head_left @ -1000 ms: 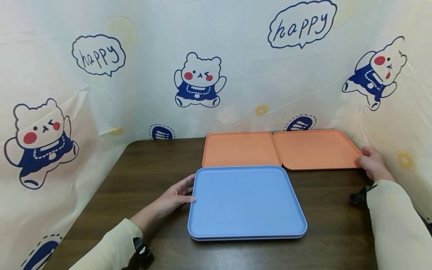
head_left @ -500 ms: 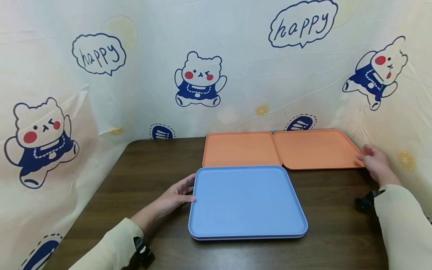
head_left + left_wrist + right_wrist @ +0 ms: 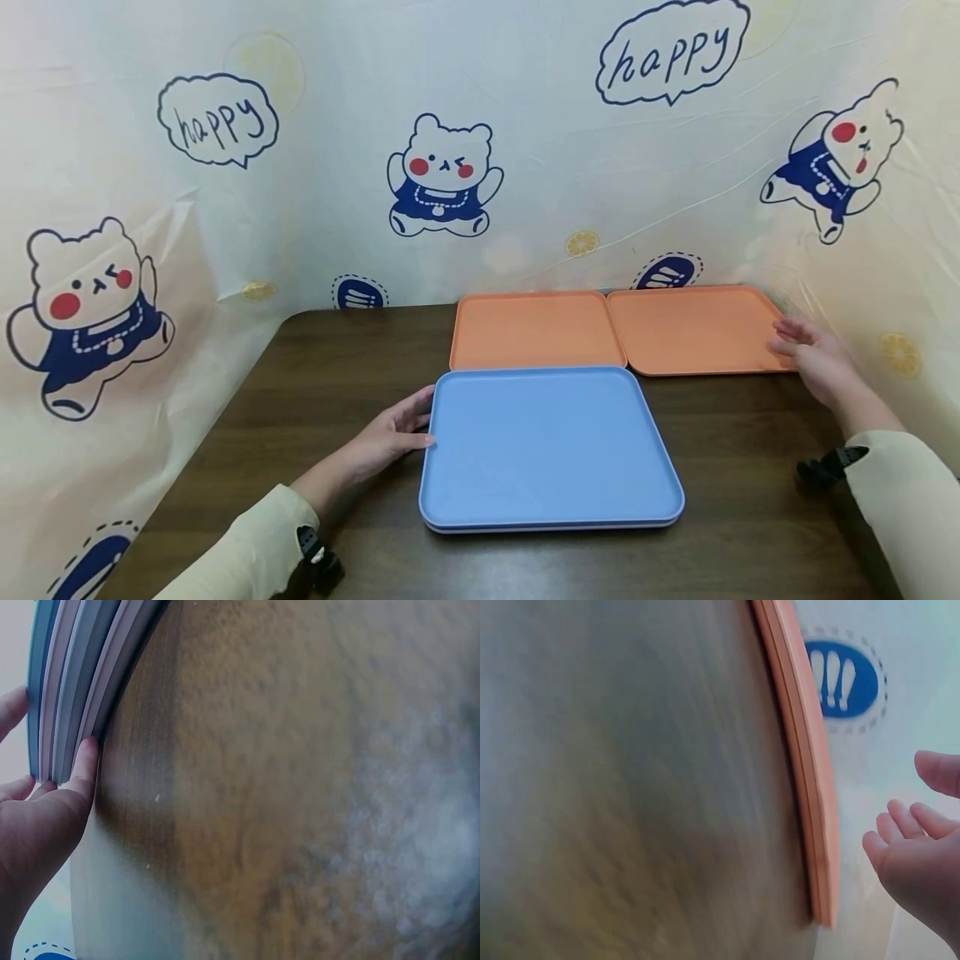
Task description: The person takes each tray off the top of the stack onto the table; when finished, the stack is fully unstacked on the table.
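Observation:
A stack of rectangular trays with a blue tray (image 3: 551,450) on top lies in the middle front of the table. My left hand (image 3: 390,437) rests against the stack's left edge, thumb at the rim and fingers loosely extended. In the left wrist view, the left hand's fingers (image 3: 86,761) touch the ends of several stacked tray rims (image 3: 71,697), bluish and pinkish. Behind the blue tray, an orange tray (image 3: 536,332) and a second orange tray (image 3: 697,329) lie side by side. My right hand (image 3: 817,358), fingers spread and relaxed, hovers at the right orange tray's right edge, holding nothing.
The dark brown wooden table (image 3: 337,358) extends left of the trays and in front of them. A pale cloth backdrop (image 3: 525,83) printed with cartoon bears stands right behind the table and along both sides. Layered orange rims (image 3: 810,780) show in the right wrist view.
My right hand has let go of the right orange tray's edge, drawn slightly right, then come back left over that edge with its fingers loosened. The left hand and blue tray stay put.

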Available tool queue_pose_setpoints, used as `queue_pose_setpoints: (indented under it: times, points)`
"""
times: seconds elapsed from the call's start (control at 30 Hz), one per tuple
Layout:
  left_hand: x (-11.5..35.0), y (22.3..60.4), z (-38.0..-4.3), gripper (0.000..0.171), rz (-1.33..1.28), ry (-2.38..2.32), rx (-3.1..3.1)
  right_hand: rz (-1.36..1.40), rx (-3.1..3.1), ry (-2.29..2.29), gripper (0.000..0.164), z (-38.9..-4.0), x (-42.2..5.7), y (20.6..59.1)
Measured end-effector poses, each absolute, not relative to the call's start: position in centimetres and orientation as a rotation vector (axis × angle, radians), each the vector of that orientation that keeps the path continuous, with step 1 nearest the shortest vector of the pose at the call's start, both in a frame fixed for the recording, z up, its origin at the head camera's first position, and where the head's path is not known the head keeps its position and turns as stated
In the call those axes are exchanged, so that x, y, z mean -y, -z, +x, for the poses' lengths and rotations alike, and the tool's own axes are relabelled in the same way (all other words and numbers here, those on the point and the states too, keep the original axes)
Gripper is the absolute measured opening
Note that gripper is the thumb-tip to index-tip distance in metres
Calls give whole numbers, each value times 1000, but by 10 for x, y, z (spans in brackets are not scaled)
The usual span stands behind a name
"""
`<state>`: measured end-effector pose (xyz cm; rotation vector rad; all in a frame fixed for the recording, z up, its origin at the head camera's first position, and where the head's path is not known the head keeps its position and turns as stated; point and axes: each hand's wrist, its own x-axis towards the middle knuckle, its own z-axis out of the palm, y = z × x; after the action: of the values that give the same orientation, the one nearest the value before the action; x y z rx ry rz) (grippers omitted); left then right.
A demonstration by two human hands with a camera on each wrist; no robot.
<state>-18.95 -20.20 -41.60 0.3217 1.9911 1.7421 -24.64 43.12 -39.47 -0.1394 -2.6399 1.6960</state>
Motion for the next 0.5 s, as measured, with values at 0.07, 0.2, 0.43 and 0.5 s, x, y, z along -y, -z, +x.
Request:
queue_pose_setpoints:
  times: [0.07, 0.2, 0.43, 0.5]
  points:
    - [202, 416, -189, 81, 319, -1743, -1991, -103, 2609, -1708, 78, -244, -421, 394]
    - [202, 415, -189, 81, 317, -1745, -1991, -18, 2452, -1888, 77, -238, -399, 395]
    - [203, 417, -190, 81, 325, -1747, -1989, 99, 2544, -1835, 71, -222, -358, 392]
    - [204, 417, -190, 81, 333, -1750, -1984, 96, 2587, -1822, 71, -217, -347, 392]
